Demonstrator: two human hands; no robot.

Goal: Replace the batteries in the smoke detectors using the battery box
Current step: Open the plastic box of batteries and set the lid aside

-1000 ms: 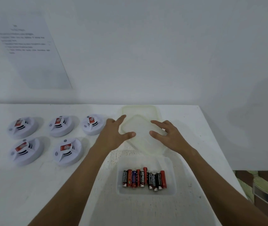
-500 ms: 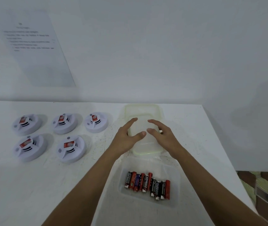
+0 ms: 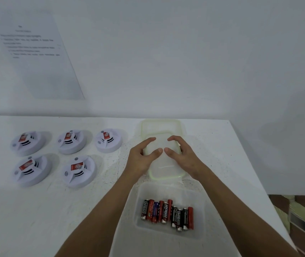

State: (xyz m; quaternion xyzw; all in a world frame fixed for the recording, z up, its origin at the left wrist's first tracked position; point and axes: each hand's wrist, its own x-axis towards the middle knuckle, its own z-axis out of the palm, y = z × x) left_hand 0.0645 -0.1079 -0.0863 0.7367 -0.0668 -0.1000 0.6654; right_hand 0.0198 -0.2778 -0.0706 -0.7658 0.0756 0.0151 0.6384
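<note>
Nearest the person, at about 6 o'clock on the white counter (image 3: 36,219), sits the battery box (image 3: 170,190), a clear plastic tub with its top off. Inside lies a row of batteries (image 3: 167,213), side by side, mostly red and black with one blue; "EVEREADY" reads along several of them. Just beyond, toward 12 o'clock, the translucent lid (image 3: 164,170) with a pale green rim lies flat on the counter. Both hands are over it: the left hand (image 3: 141,160) and the right hand (image 3: 182,157) have loosely curved, slightly spread fingers, thumbs nearly meeting above the lid's middle, gripping nothing. Out at 10 o'clock, five smoke detectors (image 3: 78,171) sit in two rows, round and white, each with a red label too blurred to read. Farthest off, a printed sheet (image 3: 36,52) hangs on the wall, its text illegible.
</note>
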